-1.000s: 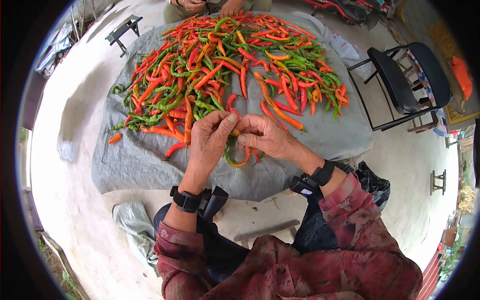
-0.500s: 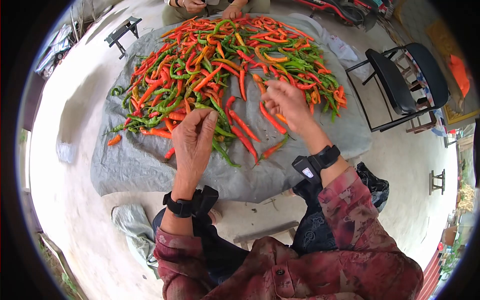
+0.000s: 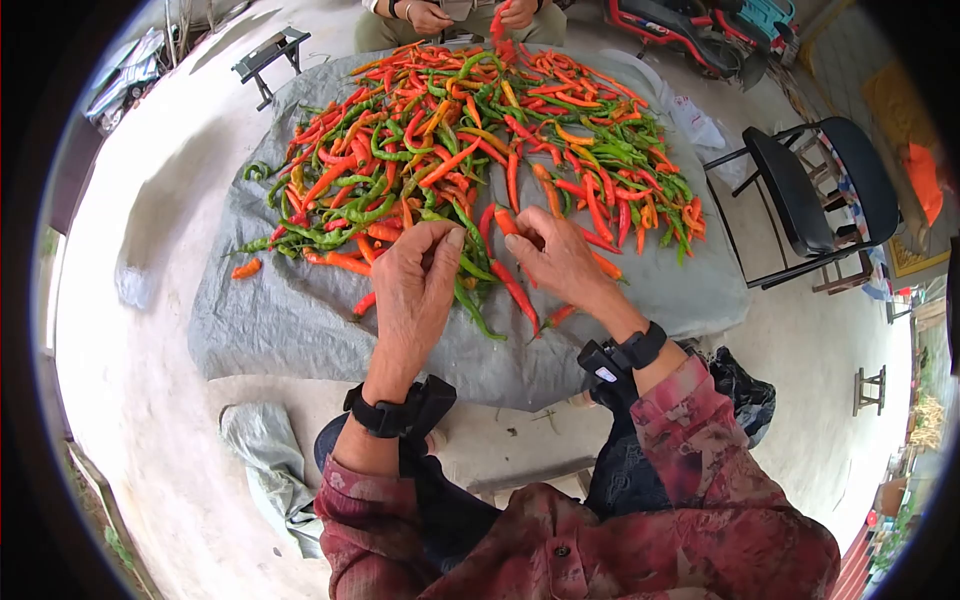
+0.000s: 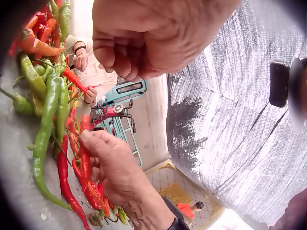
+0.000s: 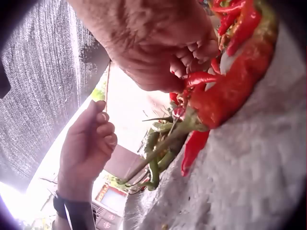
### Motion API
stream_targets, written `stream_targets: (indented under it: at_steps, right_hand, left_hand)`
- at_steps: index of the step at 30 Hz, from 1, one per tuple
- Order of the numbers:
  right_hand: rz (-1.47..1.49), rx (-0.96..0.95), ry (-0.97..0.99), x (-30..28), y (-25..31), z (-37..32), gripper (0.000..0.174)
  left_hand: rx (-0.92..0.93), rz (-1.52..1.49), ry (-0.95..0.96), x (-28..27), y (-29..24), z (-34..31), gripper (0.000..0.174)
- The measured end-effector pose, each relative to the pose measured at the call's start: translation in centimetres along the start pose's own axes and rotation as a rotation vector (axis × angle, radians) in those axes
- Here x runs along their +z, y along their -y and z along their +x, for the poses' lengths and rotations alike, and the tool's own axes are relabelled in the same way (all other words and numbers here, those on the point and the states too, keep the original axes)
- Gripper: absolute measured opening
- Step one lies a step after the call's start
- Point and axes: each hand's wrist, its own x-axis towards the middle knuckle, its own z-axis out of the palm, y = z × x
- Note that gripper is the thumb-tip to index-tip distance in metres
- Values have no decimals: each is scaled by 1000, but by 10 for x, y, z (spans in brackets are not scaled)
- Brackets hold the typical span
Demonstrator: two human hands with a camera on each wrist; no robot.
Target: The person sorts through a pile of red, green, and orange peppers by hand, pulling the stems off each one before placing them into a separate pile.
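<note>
My left hand (image 3: 412, 290) is raised over the front of the chili pile, fingers curled in and thumb close to the forefinger; nothing shows between them. To its right, my right hand (image 3: 568, 272) pinches a red chili pepper (image 4: 85, 155) between thumb and fingers, low over the sheet. The held pepper stands upright in the left wrist view. Between and below the hands lie a red chili (image 3: 517, 296) and a green chili (image 3: 478, 312). In the right wrist view a large red chili (image 5: 235, 91) with a green stem is close to the camera.
A broad heap of red, orange and green chilies (image 3: 400, 150) covers much of the grey sheet (image 3: 290, 335). Across it, another person's hands (image 3: 430, 17) hold a red chili. A black folding chair (image 3: 790, 190) stands right, a small stool (image 3: 270, 62) back left.
My hands were together on an orange chili, then parted as the right reached over the pile. Now the right hand is back near the left with a red chili. The other person has lifted a chili.
</note>
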Motion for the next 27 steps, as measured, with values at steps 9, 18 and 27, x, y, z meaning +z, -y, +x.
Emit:
stream_targets:
  at_steps: [9,18,27]
  right_hand:
    - [397,-136,412,-22,21,-22,27]
    - [1363,240,-59,-48,-24,5,26]
    - [-96,-158,54,29,-8,-3,32]
  left_hand:
    - [-204,-128,127,5,6,7,21]
    - [-142,-221,-68,-4,14,14,20]
    - [221,231,-83,-5,0,6,13]
